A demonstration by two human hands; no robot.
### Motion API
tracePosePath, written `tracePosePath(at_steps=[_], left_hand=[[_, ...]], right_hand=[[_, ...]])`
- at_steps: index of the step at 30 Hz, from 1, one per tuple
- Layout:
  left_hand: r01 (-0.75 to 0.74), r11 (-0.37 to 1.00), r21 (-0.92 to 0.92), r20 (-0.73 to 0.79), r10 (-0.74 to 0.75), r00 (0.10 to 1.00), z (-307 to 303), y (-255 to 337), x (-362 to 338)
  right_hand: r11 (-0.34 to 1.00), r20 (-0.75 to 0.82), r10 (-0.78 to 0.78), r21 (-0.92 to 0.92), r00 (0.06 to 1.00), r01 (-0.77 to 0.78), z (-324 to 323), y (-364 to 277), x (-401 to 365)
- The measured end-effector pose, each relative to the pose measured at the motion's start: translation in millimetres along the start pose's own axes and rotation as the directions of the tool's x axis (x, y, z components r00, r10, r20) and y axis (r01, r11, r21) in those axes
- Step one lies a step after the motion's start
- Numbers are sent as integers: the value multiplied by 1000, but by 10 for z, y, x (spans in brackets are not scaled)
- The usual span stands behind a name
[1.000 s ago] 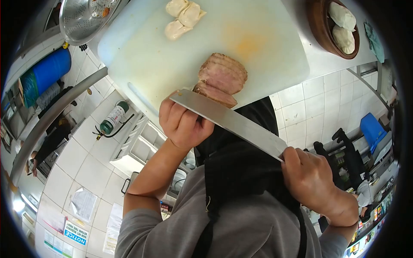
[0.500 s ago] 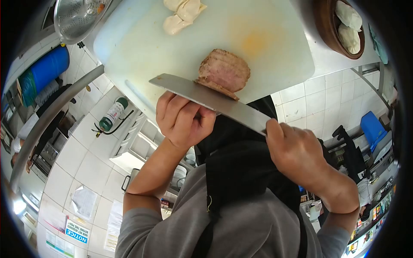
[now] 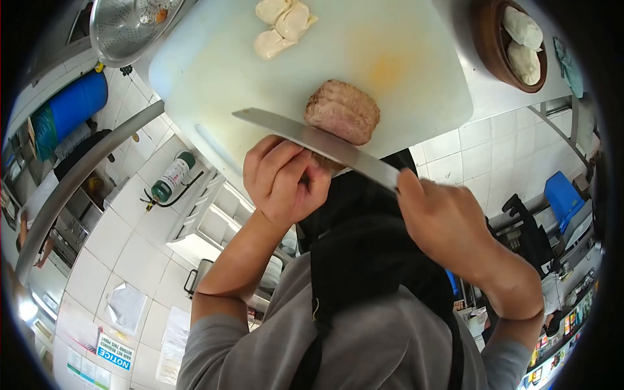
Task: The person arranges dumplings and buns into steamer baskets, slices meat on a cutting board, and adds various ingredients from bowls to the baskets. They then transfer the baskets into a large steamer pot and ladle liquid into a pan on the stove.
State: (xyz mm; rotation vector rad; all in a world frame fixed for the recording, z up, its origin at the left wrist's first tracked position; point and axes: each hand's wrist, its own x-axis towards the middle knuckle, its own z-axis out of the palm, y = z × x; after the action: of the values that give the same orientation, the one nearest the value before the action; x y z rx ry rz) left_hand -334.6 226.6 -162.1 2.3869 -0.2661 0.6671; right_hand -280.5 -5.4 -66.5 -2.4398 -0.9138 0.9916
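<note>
My right hand (image 3: 445, 214) grips the handle of a long, wide-bladed kitchen knife (image 3: 286, 127). The blade runs across the near side of the board, tip pointing left. Just beyond it, several cooked meat slices (image 3: 341, 112) lean together, pink inside with a browned rim. On the near side of the blade, a brown piece of meat (image 3: 329, 164) shows beside the curled fingers of my left hand (image 3: 283, 175). Those fingers are closed against that piece, close to the blade; most of the piece is hidden. All this is on a white cutting board (image 3: 227, 84).
Pale, smooth pieces of food (image 3: 286, 26) lie at the board's far side. A metal colander (image 3: 123, 32) stands at upper left. A round brown container (image 3: 484, 39) with white wrapped bundles (image 3: 523, 45) is at upper right. A metal rail (image 3: 84, 175) runs at left.
The blade has shifted slightly, and a slice that leaned away along its far side now stands against the other slices. The brown meat piece by my left hand has come into view.
</note>
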Motion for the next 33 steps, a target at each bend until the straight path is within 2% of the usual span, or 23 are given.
tracePosePath(at_steps=[2,4,8,16,18,20,22,24,28,30,31,33], left_hand=[[10,1000,10,-1,-10,1000,-36,46,-2],[18,999,45,69,-21,997,-77,66,22],[0,999,50,49,-3,999,-49,61,14],[4,1000,-3,51,-4,999,-49,-8,-47],[7,1000,-5,42,-6,999,-47,9,-39],[26,1000,-5,42,-26,999,-36,14,-55],[10,1000,-12,14,-10,1000,-35,3,-30],[13,1000,-6,21,-13,1000,-40,-5,-28],[10,1000,16,19,-10,1000,-31,20,-5],[7,1000,-11,17,-7,1000,-16,2,-3],[1,999,-37,22,0,1000,-29,-10,-9],[0,1000,-26,12,0,1000,-25,-26,9]], right_hand=[[1000,-4,-17,-21,1000,17,-139,-70,-219],[999,-12,-32,-35,999,32,-217,-123,-388],[1000,15,7,9,1000,-7,-238,-142,-553],[999,-50,-37,3,998,37,-50,-116,-206],[999,-3,3,51,1000,-2,-63,-109,-286],[998,50,52,33,997,-54,-112,-71,-537],[996,105,85,13,991,-86,-114,-54,-461],[999,19,32,38,999,-32,16,-45,-242],[997,7,17,73,1000,-18,34,-36,-291],[995,91,92,34,992,-95,-79,-15,-517],[996,97,81,34,992,-84,-46,-7,-470],[997,46,73,24,996,-74,93,5,-349]])
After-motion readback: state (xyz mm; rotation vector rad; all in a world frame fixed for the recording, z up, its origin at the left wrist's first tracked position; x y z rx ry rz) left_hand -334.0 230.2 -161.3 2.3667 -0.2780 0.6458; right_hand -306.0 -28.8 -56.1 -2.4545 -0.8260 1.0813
